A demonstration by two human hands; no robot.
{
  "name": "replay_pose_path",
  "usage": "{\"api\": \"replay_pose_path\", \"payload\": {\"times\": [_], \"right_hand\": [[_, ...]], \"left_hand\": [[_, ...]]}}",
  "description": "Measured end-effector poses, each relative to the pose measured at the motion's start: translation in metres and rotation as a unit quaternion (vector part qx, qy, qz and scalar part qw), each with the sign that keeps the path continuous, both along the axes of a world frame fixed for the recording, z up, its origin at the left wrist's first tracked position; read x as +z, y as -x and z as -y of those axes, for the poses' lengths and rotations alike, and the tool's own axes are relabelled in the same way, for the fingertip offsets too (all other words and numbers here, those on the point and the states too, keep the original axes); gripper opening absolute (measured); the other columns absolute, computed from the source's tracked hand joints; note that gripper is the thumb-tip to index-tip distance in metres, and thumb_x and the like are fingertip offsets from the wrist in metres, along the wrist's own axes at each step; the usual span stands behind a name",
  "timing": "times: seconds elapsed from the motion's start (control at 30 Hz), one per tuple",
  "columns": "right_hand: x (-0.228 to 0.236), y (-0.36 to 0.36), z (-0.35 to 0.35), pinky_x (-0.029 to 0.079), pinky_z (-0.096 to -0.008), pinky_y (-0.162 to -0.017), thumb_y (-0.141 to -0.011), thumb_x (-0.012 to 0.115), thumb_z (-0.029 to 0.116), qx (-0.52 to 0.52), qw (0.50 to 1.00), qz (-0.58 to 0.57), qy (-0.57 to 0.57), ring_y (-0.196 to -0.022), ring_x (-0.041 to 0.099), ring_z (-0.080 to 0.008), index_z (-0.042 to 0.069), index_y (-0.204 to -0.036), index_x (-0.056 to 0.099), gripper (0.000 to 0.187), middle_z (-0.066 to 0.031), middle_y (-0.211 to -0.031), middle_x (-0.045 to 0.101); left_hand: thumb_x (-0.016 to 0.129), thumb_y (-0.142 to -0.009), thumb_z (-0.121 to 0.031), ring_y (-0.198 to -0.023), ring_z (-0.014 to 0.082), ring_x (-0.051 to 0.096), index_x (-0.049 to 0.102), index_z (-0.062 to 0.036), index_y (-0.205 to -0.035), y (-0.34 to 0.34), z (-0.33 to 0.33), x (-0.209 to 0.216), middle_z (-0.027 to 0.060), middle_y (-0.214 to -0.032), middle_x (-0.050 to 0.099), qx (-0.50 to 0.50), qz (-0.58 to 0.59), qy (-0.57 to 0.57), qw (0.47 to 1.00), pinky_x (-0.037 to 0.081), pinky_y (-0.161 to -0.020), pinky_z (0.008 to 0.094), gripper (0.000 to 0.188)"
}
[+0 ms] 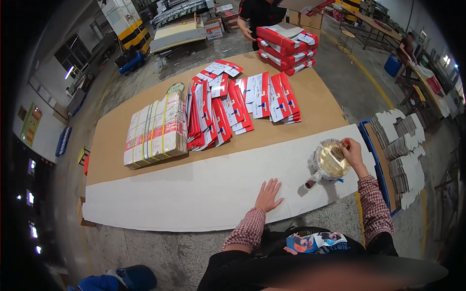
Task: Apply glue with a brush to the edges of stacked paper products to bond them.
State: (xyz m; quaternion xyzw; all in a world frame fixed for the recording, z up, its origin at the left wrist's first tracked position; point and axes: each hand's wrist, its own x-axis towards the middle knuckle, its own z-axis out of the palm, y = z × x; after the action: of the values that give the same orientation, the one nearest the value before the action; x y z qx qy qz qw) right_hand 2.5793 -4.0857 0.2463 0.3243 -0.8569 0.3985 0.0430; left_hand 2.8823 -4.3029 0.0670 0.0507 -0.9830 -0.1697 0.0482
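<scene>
A round container, clear-sided with a yellowish inside, sits on a white sheet toward the right end of the worktop; glare makes its contents hard to make out. A short tube with a dark reddish end lies just beside its near left side, and whether the two are joined is unclear. The right hand is at the container's right rim, fingers bent and fingertips drawn together; I cannot tell whether it pinches anything, since the hand hides the spot. The left hand is spread, palm down on the sheet, left of the container and well apart from it. Farther off, red-and-white packets lie in overlapping rows, many partly covered by their neighbours. Left of them is a strapped bundle of flat cardboard, which partly hides a round, pale thing behind it. At the far edge stands a stack of red packs, and behind it a co-worker, cut off by the top edge. On the right, past a blue edge, are piles of grey-white card.
</scene>
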Motion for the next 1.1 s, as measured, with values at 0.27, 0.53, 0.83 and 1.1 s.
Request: {"api": "replay_pose_path", "payload": {"times": [0.27,0.53,0.83,1.1], "right_hand": [[-0.006,0.010,-0.002,0.044,-0.0356,-0.056,-0.079,0.068,0.021,-0.021,0.998,-0.036,-0.044,-0.058,0.056,-0.0276,0.000,-0.079,0.061,0.022,-0.0161,-0.066,0.059],[0.012,0.028,-0.010,0.046,-0.0256,-0.052,-0.085,0.066,0.025,-0.061,0.984,0.133,0.100,-0.059,0.057,-0.0098,-0.002,-0.084,0.061,0.028,-0.0049,-0.070,0.062],[0.007,0.026,-0.025,0.045,-0.0238,-0.052,-0.085,0.066,0.021,-0.071,0.976,0.177,0.102,-0.057,0.054,-0.0077,-0.001,-0.085,0.060,0.023,-0.0028,-0.069,0.060],[0.018,0.000,-0.008,0.045,-0.0292,-0.058,-0.082,0.068,0.017,-0.062,0.996,0.019,0.058,-0.061,0.056,-0.0146,-0.001,-0.086,0.063,0.019,-0.0096,-0.069,0.061]], "left_hand": [[0.050,-0.087,-0.050,-0.140,0.0291,0.019,0.032,-0.0084,-0.142,0.011,0.001,-0.009,0.0139,-0.150,0.025,-0.010,0.000,0.000,1.000,0.013,-0.113,0.0491,0.072],[0.052,-0.086,-0.048,-0.140,0.0301,0.019,0.030,-0.0075,-0.143,0.010,0.003,-0.003,0.0144,-0.151,0.023,-0.009,0.010,0.001,1.000,0.012,-0.112,0.0510,0.073],[0.051,-0.087,-0.049,-0.140,0.0308,0.019,0.031,-0.0075,-0.142,0.003,0.000,-0.003,0.0150,-0.150,0.024,-0.014,0.008,0.003,1.000,0.012,-0.112,0.0514,0.072],[0.054,-0.085,-0.049,-0.140,0.0316,0.017,0.031,-0.0074,-0.142,0.010,0.000,0.004,0.0158,-0.151,0.022,-0.020,0.014,-0.042,0.999,0.011,-0.112,0.0514,0.074]]}}
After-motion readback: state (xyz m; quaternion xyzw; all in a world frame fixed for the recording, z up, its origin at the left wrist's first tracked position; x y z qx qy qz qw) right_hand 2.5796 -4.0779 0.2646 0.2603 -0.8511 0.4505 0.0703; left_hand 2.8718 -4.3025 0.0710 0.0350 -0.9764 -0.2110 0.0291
